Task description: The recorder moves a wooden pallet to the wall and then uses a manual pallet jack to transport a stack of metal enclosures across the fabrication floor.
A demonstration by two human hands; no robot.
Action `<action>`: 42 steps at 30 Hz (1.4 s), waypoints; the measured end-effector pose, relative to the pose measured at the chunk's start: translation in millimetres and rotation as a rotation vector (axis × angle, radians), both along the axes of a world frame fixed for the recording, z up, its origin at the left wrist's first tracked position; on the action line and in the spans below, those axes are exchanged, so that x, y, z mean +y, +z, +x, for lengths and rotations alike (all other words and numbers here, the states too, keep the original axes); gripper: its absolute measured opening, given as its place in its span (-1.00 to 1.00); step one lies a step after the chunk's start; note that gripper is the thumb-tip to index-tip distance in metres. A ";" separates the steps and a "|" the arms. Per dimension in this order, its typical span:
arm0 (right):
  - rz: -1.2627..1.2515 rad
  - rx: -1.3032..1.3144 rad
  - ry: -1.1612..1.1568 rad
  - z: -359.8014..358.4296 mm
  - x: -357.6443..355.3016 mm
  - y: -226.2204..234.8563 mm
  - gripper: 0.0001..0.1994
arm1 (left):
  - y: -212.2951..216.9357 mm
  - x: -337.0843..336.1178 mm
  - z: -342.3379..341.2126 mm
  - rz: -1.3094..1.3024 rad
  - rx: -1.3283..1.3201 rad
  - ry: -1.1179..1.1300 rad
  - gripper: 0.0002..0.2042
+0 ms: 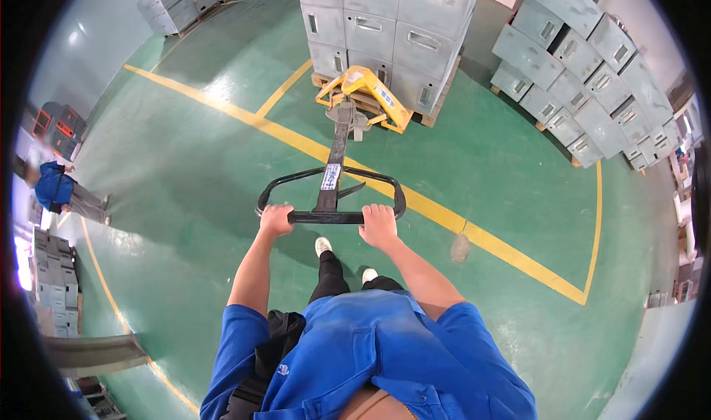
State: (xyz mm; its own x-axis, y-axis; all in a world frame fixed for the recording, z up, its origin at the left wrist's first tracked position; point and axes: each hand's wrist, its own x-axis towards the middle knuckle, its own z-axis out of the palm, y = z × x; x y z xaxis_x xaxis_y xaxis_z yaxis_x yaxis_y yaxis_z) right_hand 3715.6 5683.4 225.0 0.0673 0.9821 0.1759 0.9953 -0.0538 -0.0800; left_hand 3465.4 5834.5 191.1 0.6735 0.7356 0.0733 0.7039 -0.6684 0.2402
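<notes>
Both my hands grip the black loop handle of a yellow pallet jack (370,87) in front of me. My left hand (276,220) is closed round the near bar at its left end. Toward the right end of the same bar, my right hand (378,224) is wrapped with its knuckles up. From the handle (326,217) a dark shaft (339,142) runs away to the yellow body. The jack stands against a wooden pallet (429,118) bearing a tall stack of grey metal boxes (370,24); its forks are hidden beneath the load.
Grey boxes (570,87) stand piled on pallets at the right, with another stack (174,5) at the far left. A person in blue (55,187) stands left. Yellow lines (474,231) cross the green floor, where a small brownish-grey patch (461,248) shows right of my hand.
</notes>
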 end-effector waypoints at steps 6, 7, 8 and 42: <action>0.014 0.014 0.031 11.3 -21.5 -42.9 -0.61 | -39.8 -27.5 9.2 0.055 -0.020 0.034 -0.85; 0.020 0.014 0.034 12.1 -31.4 -50.6 -0.61 | -46.0 -37.2 8.3 0.055 -0.011 0.040 -0.85; 0.018 0.013 0.035 10.7 -40.1 -58.3 -0.61 | -51.9 -47.7 6.8 0.056 -0.002 0.044 -0.85; 0.128 0.065 0.136 107.9 -330.3 -85.2 -0.57 | -50.3 -365.1 93.6 0.224 0.000 0.170 -0.84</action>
State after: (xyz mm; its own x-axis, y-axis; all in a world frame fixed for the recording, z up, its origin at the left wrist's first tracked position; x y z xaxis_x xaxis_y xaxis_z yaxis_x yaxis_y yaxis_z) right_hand 3823.5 5353.2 139.8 -0.0492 0.9527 0.3000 0.9852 0.0956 -0.1421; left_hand 3559.0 5469.5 140.8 0.5419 0.8034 0.2468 0.8105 -0.5772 0.0992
